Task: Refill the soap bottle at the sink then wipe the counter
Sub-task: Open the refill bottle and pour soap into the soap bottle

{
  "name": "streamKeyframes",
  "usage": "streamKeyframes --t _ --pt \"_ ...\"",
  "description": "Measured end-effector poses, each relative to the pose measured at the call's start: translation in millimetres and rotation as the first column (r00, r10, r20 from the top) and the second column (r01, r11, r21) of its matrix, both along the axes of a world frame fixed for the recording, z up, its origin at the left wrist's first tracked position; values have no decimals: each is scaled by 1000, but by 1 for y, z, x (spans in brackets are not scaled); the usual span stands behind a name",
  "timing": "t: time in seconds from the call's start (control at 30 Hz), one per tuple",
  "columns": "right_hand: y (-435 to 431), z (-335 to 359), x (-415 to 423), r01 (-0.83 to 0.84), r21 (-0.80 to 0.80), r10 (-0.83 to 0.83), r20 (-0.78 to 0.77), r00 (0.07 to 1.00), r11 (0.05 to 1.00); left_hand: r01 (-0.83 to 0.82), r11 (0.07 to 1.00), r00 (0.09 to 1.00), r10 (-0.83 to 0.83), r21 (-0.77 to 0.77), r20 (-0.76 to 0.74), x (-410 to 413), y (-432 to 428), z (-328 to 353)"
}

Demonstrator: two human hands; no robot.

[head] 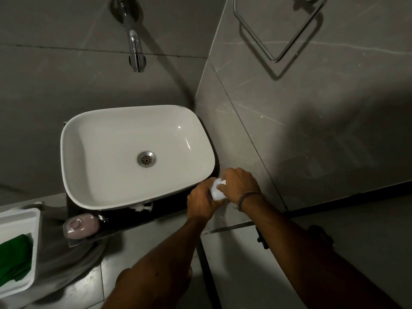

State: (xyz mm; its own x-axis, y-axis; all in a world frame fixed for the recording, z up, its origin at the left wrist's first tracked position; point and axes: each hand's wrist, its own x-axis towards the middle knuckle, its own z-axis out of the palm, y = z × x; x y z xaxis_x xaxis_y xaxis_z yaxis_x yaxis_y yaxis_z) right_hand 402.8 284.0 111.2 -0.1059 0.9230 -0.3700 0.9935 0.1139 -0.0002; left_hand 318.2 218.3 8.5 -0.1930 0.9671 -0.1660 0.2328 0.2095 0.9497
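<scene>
Near left: white bin holding a green cloth; just past it, a pink soap dish. I see the left hand gripping the white soap bottle at the sink's near right corner, and the right hand curled over its top. Far: tap above the basin.

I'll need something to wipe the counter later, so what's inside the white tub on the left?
A green cloth lies inside the white tub. Anything beneath the cloth is covered, and the tub's left side is cut off by the picture's edge.
</scene>
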Motion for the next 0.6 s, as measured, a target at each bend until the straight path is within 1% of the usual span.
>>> streamKeyframes --t 0.1,0.13,0.23,0.37,0.43,0.5,0.6 --pt "-3 0 -3 10 4 -10 -79 997 1000 -9 1000 1000 9 -11 21 0 1 0" --pt "-4 0 -3 23 -2 -23 -82 996 1000 -9 1000 1000 9 -7 15 0 1 0" --pt "-5 -4 -4 77 23 -77 -2 997 997 7 1000 1000 -7 -20 -7 1 1 0" --pt "-9 -9 -5 51 58 -46 -86 995 997 -10 1000 1000 9 -27 -17 1 1 3" --pt "-8 -9 -6 50 70 -46 -56 997 996 -10 999 999 9 -32 -38 2 1 5" --pt "-8 -10 -6 68 99 -67 -6 998 993 -13 999 996 9 -38 -88 4 1 7" --pt "-11 -13 -5 26 161 -28 14 1000 987 16 1000 972 -19 -18 -236 5 5 12"
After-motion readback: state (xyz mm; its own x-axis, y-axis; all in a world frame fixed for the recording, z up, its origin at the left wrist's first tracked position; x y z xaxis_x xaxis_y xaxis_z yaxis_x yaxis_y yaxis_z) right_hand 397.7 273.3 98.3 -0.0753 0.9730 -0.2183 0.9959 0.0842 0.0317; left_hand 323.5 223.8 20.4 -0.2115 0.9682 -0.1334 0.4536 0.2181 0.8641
